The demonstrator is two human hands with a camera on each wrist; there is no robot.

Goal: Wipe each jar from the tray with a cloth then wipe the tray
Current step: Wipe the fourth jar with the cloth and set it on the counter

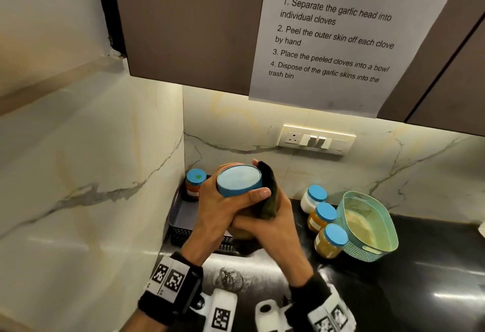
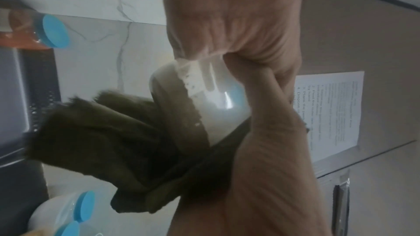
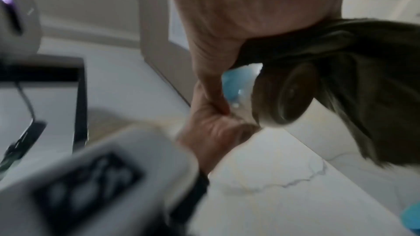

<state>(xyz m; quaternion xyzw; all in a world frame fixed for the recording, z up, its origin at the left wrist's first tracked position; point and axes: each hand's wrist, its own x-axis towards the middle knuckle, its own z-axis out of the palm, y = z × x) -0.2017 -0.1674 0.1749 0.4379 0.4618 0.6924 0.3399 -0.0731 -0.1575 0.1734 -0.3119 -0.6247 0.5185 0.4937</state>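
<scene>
Your left hand point(image 1: 220, 208) grips the blue-lidded jar point(image 1: 239, 180) at the lid end, fingers curled round the rim, thumb across the near side. The jar is held up in the air over the near edge of the tray point(image 1: 181, 216), not resting on anything. Your right hand point(image 1: 273, 226) is closed round the dark green cloth point(image 1: 267, 195), which is wrapped against the jar's right side and lower body.

Key relation: the jar's long axis runs roughly upright, tipped towards you, lid up, base down and into the cloth. So the cloth hand sits below and right of the lid hand, and any twist or stroke probably goes round that axis. The right hand is the one nearer the unwiped glass.

One orange-filled jar point(image 1: 194, 183) stands in the tray's far left corner. Three more jars point(image 1: 324, 220) stand on the bench to the right, just beside a teal basket point(image 1: 367, 226).

Hidden: in the head view the jar's body and base are covered by both hands and the cloth. The right wrist view is blurred, with the jar's base barely showing. You can't tell how much of the glass is wiped.
</scene>
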